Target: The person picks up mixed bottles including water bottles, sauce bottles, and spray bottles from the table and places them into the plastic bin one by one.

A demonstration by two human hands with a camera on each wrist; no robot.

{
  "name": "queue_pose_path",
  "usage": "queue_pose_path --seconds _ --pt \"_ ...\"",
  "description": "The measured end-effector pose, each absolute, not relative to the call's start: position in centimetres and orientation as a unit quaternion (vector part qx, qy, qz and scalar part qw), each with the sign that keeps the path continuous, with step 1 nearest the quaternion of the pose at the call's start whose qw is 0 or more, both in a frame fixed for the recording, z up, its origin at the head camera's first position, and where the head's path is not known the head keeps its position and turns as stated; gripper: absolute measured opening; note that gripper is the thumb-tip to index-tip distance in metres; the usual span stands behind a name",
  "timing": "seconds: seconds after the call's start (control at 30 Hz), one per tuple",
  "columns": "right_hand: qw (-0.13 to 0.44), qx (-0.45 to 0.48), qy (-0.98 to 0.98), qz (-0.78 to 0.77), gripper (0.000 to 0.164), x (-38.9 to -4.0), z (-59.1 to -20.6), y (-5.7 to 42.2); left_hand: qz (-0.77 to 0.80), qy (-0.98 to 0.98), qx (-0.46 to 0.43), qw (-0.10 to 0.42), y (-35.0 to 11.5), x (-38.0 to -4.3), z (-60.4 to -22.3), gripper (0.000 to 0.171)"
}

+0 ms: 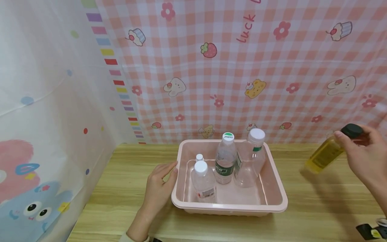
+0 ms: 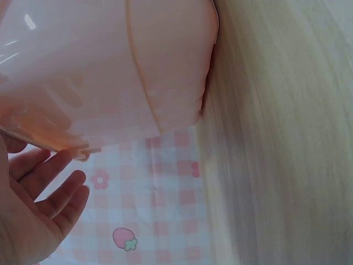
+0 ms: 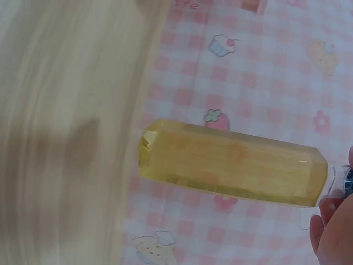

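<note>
My right hand (image 1: 367, 151) grips a clear bottle of yellow liquid (image 1: 325, 154) by its dark cap (image 1: 352, 130) and neck. The bottle tilts over the right side of the table, its base low and to the left. In the right wrist view the faceted yellow bottle (image 3: 231, 163) lies across the picture, fingers (image 3: 336, 226) at its neck. My left hand (image 1: 160, 186) touches the left rim of a pink plastic basin (image 1: 229, 209). Its fingers (image 2: 52, 171) rest loosely at the rim's outer edge in the left wrist view.
Inside the basin stand several clear bottles, among them a green-labelled one (image 1: 225, 164), a wide white-capped one (image 1: 249, 168) and a shorter one (image 1: 203, 183). Behind the wooden table (image 1: 121, 201) hangs a pink checked cloth (image 1: 187, 67); a pale cloth (image 1: 60, 101) hangs left.
</note>
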State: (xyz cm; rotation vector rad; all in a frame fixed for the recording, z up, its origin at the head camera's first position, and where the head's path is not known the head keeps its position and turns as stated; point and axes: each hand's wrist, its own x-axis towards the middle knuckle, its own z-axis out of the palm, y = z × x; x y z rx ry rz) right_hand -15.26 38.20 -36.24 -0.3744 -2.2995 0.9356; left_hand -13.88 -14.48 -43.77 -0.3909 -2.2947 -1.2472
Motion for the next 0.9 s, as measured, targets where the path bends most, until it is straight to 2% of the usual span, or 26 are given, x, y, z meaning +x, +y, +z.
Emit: queue_pose_path --seconds 0.07,0.13,0.37,0.9 --pt "0.321 -0.142 -0.859 0.373 0.032 -15.2 -35.9 37.9 -0.456 -0.842 -0.144 0.248 -14.5 -13.9 -43.8 0.026" --pt "0.328 -0.143 -0.851 0.384 0.03 -15.0 -35.5 37.7 -0.455 -0.843 -0.144 0.248 -14.5 -13.9 -43.7 0.026" --pt "0.35 -0.121 -0.841 0.394 0.035 -14.4 -34.9 37.1 -0.457 -0.843 -0.143 0.244 -14.5 -14.0 -43.6 0.026" --pt "0.434 0.013 -0.806 0.402 0.039 -13.1 -32.8 35.1 -0.454 -0.842 -0.149 0.252 -14.5 -14.1 -43.7 0.027"
